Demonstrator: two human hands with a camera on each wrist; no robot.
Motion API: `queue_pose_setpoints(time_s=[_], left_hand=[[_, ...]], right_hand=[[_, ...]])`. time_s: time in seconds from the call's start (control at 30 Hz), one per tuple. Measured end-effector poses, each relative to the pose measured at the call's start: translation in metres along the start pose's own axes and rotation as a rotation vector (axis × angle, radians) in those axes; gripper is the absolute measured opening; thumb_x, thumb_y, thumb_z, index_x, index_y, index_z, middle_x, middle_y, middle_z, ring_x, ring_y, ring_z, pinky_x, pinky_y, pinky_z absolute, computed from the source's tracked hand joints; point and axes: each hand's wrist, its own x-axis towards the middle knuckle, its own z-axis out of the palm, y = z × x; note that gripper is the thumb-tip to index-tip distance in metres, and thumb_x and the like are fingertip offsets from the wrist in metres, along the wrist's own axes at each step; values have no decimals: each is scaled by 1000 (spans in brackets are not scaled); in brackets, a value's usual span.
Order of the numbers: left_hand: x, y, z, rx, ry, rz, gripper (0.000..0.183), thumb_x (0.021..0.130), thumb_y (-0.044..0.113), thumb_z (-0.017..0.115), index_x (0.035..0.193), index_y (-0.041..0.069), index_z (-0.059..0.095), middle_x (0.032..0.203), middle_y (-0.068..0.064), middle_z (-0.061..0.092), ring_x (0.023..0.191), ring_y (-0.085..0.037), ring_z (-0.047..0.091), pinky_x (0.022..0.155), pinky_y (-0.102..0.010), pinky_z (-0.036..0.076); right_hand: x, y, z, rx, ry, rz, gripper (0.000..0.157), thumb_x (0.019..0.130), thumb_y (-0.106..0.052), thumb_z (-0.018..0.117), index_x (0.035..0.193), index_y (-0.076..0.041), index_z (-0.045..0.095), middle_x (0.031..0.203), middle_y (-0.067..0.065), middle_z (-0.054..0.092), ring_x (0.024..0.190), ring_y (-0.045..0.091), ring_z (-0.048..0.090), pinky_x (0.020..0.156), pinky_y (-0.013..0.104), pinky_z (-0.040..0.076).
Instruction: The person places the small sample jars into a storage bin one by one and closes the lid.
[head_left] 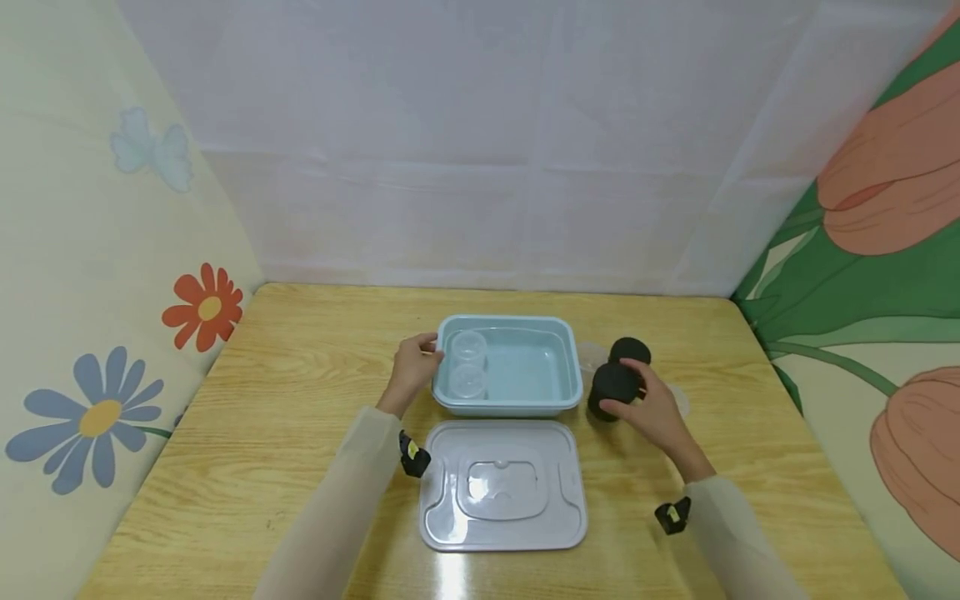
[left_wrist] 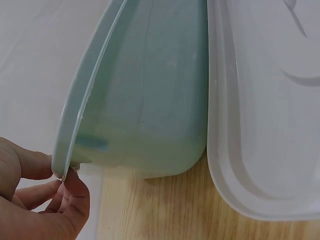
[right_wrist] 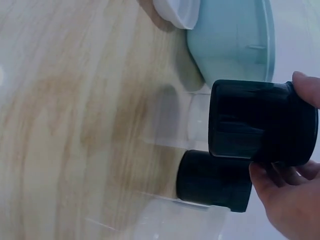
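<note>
A light blue plastic tub [head_left: 525, 408] stands on the table with two clear round containers [head_left: 468, 382] inside at its left end. My left hand [head_left: 411, 369] pinches the tub's left rim between thumb and fingers, as the left wrist view [left_wrist: 65, 170] also shows. On the other side, my right hand [head_left: 654, 412] grips a black cylindrical jar [head_left: 615, 385], raised off the table. Behind it a second black jar [head_left: 630, 348] stands on the table. Clear containers [right_wrist: 180, 222] flank that second jar, partly hidden by my hand and the jars.
A pale grey rectangular lid [head_left: 502, 500] lies flat in front of the tub, close to its front side. The wooden table [head_left: 315, 350] meets a white cloth [head_left: 450, 208] at the back. Printed cloths hang at both sides.
</note>
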Motion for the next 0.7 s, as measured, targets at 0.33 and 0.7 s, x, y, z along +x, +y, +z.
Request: queue_pose_setpoints(time_s=[0.33,0.7], left_hand=[[0,1,0,0,2,-7,43,92,5,55,135,-3,50,117,-22,57,101,-29,58,81,-34,52],[-2,3,0,-20,-10,-26,43,93,5,54,135,-2,49,118,-21,56,101,-27,57,82,-34,51]], right_hand=[[2,-14,-8,14,0,10,77,81,-25,76,143,-2,35,141,29,39,126,43,41,105,55,34],[7,-26,-10,8,-10,25,78,80,-25,77,143,-7,36,144,28,38,127,44,41,103,57,36]])
